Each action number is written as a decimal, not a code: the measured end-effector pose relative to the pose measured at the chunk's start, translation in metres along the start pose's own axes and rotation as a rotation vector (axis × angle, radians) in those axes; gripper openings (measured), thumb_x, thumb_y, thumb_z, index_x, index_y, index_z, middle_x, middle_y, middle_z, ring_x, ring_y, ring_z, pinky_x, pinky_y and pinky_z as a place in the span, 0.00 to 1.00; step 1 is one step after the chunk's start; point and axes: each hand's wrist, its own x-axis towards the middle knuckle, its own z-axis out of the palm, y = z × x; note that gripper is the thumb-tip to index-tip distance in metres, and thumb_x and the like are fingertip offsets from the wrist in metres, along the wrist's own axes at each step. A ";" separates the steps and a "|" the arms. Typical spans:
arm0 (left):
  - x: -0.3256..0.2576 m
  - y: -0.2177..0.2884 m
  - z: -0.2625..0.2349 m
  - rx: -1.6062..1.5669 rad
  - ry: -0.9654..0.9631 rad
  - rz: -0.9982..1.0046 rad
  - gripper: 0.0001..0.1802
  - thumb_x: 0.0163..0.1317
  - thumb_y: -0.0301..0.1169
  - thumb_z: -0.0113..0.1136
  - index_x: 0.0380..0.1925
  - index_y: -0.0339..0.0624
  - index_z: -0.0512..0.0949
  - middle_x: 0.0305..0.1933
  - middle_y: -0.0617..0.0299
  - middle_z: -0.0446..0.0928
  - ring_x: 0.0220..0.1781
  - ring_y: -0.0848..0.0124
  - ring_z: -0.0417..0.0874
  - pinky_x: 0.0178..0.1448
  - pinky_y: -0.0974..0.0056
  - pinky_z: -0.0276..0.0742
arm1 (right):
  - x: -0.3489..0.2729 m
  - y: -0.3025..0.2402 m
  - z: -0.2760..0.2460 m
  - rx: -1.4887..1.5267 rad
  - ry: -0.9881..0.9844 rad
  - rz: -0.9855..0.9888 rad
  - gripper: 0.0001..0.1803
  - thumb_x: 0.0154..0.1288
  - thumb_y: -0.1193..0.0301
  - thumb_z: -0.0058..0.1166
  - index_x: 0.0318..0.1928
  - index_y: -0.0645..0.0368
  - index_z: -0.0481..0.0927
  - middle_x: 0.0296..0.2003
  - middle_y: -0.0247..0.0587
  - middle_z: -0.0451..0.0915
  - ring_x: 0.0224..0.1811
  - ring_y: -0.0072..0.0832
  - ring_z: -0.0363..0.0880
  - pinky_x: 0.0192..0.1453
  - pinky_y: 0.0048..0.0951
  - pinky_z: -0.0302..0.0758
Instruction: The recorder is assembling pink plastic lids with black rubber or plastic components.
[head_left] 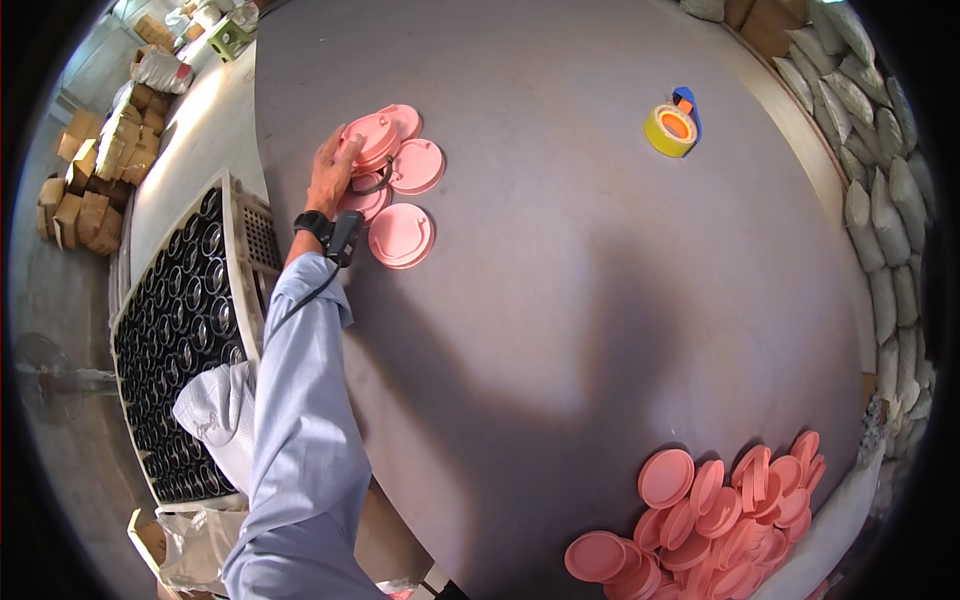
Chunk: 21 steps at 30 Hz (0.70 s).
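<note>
Touching stacked pink lids (374, 134), the left hand (328, 180) is seen; whether its fingers are clamped on them cannot be told.

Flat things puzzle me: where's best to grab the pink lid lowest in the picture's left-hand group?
Probably pinch this pink lid by its round outer rim, from the right: it lies flat, with bare tabletop there, while a black wrist device is at its left.

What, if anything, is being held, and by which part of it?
The left hand touches the upper pink lid at its left edge; whether it grips cannot be told. The right hand is out of view.
</note>
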 end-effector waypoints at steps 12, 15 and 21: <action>-0.026 0.011 0.018 -0.090 -0.134 0.133 0.34 0.70 0.54 0.62 0.70 0.51 0.76 0.79 0.45 0.65 0.82 0.53 0.62 0.83 0.50 0.56 | 0.043 -0.006 -0.032 -0.189 -0.141 -0.111 0.14 0.70 0.59 0.58 0.46 0.54 0.81 0.41 0.46 0.81 0.42 0.45 0.79 0.47 0.48 0.75; -0.047 0.030 0.021 -0.156 -0.226 0.137 0.33 0.69 0.49 0.66 0.69 0.48 0.77 0.81 0.43 0.60 0.81 0.53 0.64 0.81 0.54 0.62 | 0.037 -0.006 -0.043 -0.236 -0.160 -0.126 0.13 0.69 0.58 0.58 0.45 0.53 0.81 0.40 0.46 0.81 0.41 0.45 0.79 0.45 0.48 0.75; -0.103 0.089 0.042 -0.437 -0.447 0.180 0.26 0.71 0.40 0.65 0.66 0.44 0.79 0.75 0.48 0.69 0.72 0.62 0.76 0.70 0.61 0.74 | 0.019 0.003 -0.068 -0.331 -0.164 -0.138 0.13 0.68 0.58 0.58 0.43 0.52 0.82 0.38 0.46 0.81 0.40 0.46 0.79 0.43 0.49 0.75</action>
